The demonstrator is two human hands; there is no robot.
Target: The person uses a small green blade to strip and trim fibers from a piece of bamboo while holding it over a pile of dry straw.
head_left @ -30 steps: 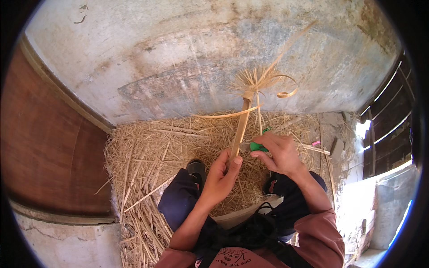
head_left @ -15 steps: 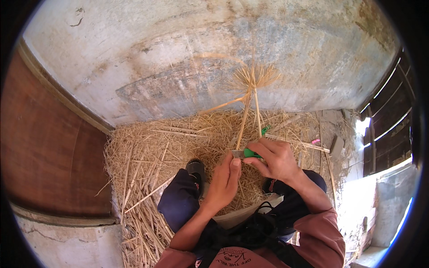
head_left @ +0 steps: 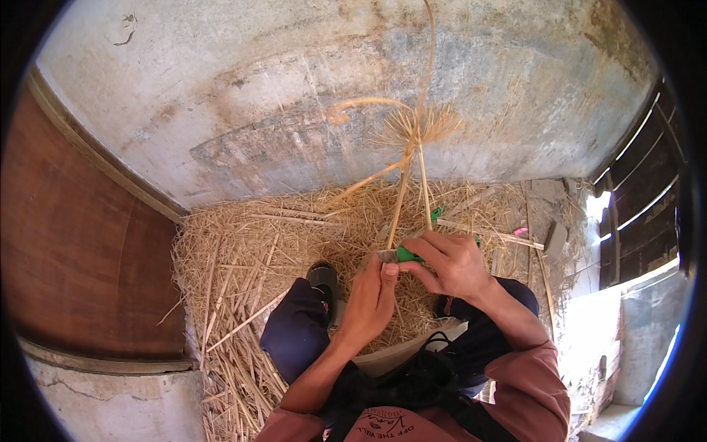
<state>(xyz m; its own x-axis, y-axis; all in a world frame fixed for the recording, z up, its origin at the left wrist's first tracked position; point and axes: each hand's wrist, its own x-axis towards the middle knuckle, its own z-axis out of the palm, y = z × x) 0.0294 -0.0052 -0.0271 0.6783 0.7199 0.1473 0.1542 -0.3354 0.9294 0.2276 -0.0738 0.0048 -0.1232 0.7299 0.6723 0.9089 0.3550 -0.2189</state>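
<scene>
My right hand (head_left: 453, 267) is closed around a green-handled knife (head_left: 409, 255), and its short blade points left toward my other hand. With thumb and fingers pinched, my left hand (head_left: 370, 296) holds a straw-coloured stalk (head_left: 396, 222) close to the blade. The stalk runs up and away to a frayed brush-like tuft (head_left: 420, 132) before the wall. A second stalk (head_left: 425, 188) slants down from the tuft toward my right hand. Behind the tuft a thin strip (head_left: 429, 59) rises upward, and a curled strip (head_left: 361, 103) arcs left; where they join is unclear.
Shavings and cut sticks (head_left: 243, 331) cover the floor around my feet. A stained wall (head_left: 294, 81) stands ahead, with a brown panel (head_left: 88, 236) at left. Beyond my right hand lie a green object (head_left: 436, 215), a pink scrap (head_left: 521, 231) and a small block (head_left: 555, 240).
The knife and my right hand have shifted slightly left and down. A long thin strip now stands up above the tuft, and the curled strip at its left shows more plainly.
</scene>
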